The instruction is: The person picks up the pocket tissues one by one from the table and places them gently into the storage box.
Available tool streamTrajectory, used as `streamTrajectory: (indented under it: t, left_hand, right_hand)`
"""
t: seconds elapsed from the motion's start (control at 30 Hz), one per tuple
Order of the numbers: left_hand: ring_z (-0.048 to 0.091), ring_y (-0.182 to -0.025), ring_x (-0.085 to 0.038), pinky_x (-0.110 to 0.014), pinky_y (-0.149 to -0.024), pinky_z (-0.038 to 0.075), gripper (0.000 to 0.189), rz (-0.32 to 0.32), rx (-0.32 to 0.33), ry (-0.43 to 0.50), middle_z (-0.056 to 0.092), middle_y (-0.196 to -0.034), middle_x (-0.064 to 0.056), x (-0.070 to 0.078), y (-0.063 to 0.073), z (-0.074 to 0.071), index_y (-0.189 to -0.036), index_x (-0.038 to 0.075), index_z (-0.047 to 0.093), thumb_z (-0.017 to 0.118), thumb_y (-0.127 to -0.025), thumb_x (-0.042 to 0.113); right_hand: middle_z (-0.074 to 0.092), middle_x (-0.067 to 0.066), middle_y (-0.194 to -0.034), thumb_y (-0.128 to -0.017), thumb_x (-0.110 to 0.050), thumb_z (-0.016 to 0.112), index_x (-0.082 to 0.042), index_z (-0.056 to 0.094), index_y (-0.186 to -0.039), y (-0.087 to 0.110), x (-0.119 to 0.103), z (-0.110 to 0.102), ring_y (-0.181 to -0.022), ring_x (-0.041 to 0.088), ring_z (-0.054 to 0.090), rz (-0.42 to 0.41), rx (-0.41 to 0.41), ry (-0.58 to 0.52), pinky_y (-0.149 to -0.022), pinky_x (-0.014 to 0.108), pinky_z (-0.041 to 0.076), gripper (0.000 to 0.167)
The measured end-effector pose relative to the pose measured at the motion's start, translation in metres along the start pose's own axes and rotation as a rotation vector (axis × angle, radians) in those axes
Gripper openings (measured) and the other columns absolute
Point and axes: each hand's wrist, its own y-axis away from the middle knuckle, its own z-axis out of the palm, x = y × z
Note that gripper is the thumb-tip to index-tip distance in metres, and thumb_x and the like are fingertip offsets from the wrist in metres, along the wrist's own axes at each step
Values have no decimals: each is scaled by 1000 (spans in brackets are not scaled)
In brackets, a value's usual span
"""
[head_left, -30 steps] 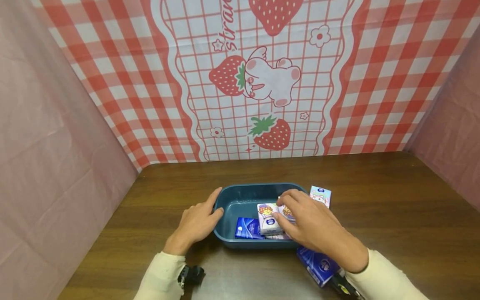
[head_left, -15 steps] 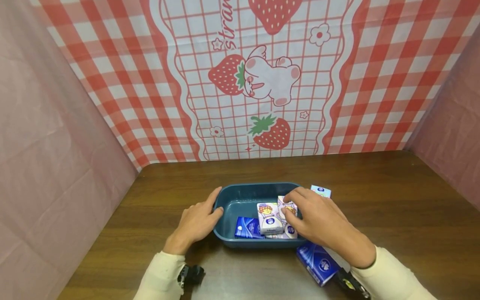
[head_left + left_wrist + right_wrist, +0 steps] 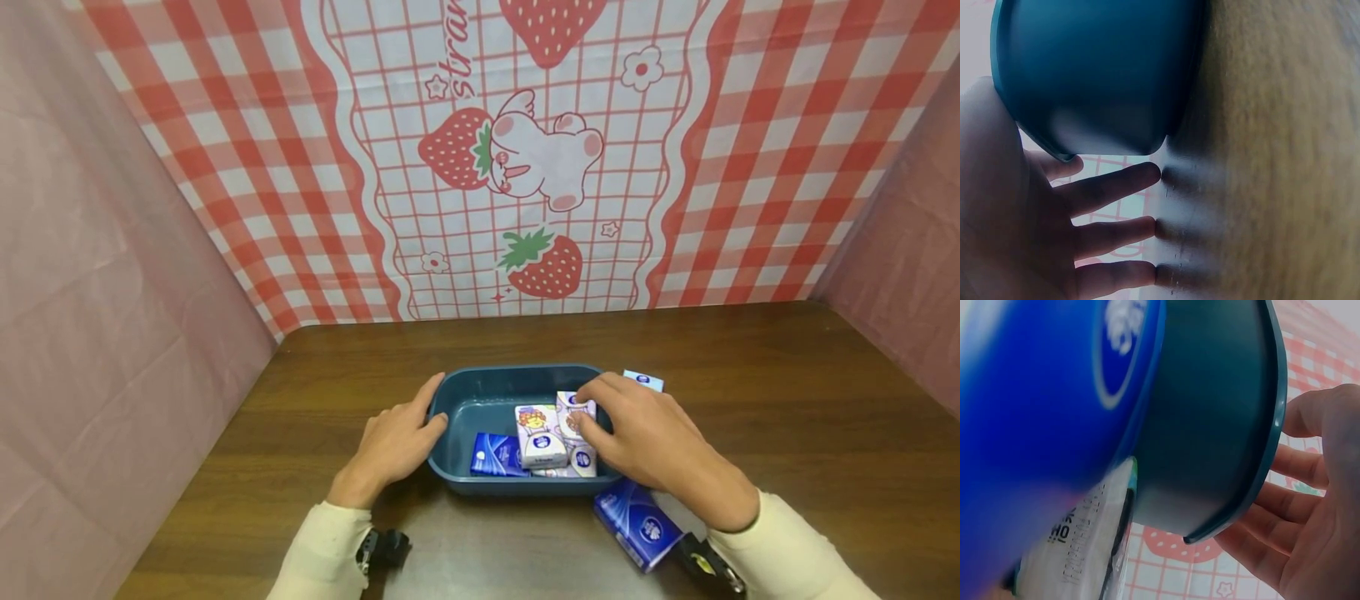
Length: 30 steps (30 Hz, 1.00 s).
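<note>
Between the two hands: plastic bin (image 3: 517, 489), long axis running hand to hand; left hand (image 3: 393, 450) on one end, fingers straight, not clenched, right hand (image 3: 648, 433) over the other end, thumb and index apart, looks released. Printed tissue pack (image 3: 564, 417) is inside, right at the right fingertips, contact can't tell. Key relation, I'd judge: loose blue pack (image 3: 639, 527) on the table (image 3: 787, 400) just nearside of the right hand, long axis slanting from bin toward right wrist, so right hand is nearer.
</note>
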Motion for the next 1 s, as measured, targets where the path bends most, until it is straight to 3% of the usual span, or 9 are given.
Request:
streamTrajectory:
  t: [0.23, 0.57, 1.0]
  left_hand:
    - [65, -92, -21, -42, -76, 49, 62, 4, -2, -12, 70, -116, -5, -1, 0, 0, -158, 28, 33, 50, -100, 40]
    - [66, -103, -26, -45, -81, 51, 62, 4, 2, -11, 64, -132, -7, -1, 0, 1, -158, 28, 33, 50, -100, 41]
    - [65, -93, -22, -41, -74, 49, 61, 11, 3, -12, 66, -128, -8, -1, -1, 1, -157, 28, 34, 50, -100, 40]
  right_hand:
    - [69, 4, -109, -93, -37, 69, -14, 72, -110, 0, 2, 0, -99, 24, 67, -15, 26, 0, -81, 48, 56, 28]
    - [69, 3, -107, -92, -34, 71, -14, 72, -109, 0, 5, -2, -96, 23, 68, -31, 38, 5, -80, 48, 56, 26]
    - [70, 2, -103, -90, -27, 71, -14, 73, -101, 0, 11, -5, -89, 22, 68, -36, 164, 12, -71, 44, 56, 17]
